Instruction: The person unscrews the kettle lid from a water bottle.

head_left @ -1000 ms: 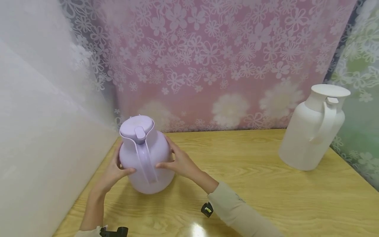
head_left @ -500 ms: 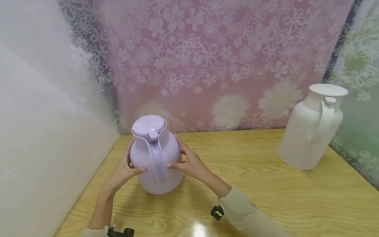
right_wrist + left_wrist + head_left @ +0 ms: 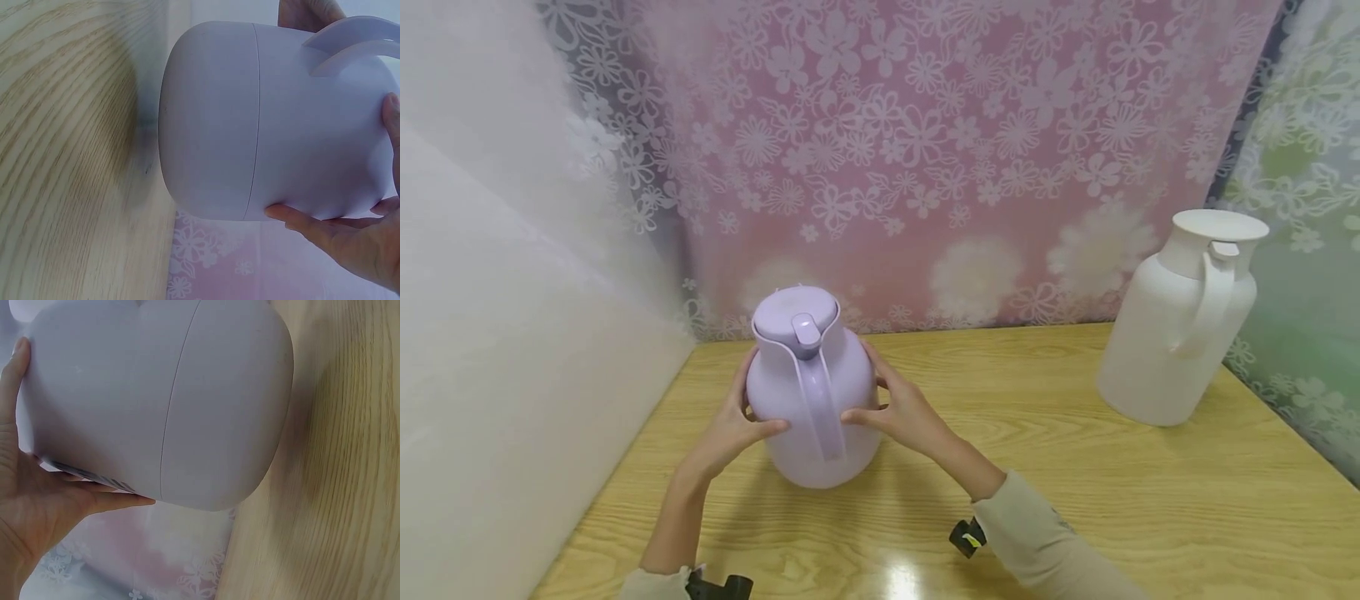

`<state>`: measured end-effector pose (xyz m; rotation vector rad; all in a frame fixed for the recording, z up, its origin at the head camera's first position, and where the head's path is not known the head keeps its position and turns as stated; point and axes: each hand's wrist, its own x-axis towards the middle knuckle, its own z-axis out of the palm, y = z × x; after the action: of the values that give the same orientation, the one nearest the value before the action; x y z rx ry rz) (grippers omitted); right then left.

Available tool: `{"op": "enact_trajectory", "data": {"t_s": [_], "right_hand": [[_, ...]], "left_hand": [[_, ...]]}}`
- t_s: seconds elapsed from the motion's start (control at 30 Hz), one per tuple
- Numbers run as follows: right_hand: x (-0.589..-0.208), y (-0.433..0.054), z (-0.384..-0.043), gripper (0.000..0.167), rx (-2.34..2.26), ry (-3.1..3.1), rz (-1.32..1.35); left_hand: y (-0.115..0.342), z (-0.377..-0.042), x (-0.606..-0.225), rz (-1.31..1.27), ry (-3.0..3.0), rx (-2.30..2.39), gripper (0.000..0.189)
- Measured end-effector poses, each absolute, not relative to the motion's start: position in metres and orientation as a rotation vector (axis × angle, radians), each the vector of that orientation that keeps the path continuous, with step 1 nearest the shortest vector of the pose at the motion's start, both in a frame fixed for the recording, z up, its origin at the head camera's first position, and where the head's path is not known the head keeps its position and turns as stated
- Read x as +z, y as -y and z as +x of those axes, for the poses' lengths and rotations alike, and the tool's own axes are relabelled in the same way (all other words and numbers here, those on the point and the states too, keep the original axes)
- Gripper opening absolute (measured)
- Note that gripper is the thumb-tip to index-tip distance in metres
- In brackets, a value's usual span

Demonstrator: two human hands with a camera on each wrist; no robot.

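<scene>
Both hands grip a lilac thermos jug, one on each side of its round body. It stands upright, its handle toward me and its lid on, with the base close over the table. My left hand has its thumb across the near left side, the other fingers reaching behind. On the opposite side, my right hand spreads its thumb toward the handle and wraps its fingers round the back. The left wrist view shows the jug's smooth body against that palm. In the right wrist view the seam above the base shows.
A white thermos jug stands at the right on the wooden table, its handle facing me. A pale wall borders the table at the left. Flowered pink cloth hangs behind, with greenish flowered cloth at the right.
The lilac thermos jug and both hands holding it have moved to the right, away from the left wall. The white jug stays in place while the head view shifts slightly.
</scene>
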<state>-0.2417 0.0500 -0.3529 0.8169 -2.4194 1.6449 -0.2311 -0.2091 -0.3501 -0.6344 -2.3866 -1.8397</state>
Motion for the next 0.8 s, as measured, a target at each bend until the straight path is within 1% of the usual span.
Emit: {"op": "enact_trajectory", "data": {"t_s": [0.5, 0.8], "right_hand": [[-0.354, -0.073, -0.235, 0.098, 1.644, 2.45, 0.756], [-0.358, -0.083, -0.233, 0.098, 1.657, 2.437, 0.768]], "left_hand": [[0.186, -0.233, -0.353, -0.684, 2.353, -1.884, 0.104], [0.177, -0.232, -0.354, -0.689, 2.351, -1.891, 0.106]]}}
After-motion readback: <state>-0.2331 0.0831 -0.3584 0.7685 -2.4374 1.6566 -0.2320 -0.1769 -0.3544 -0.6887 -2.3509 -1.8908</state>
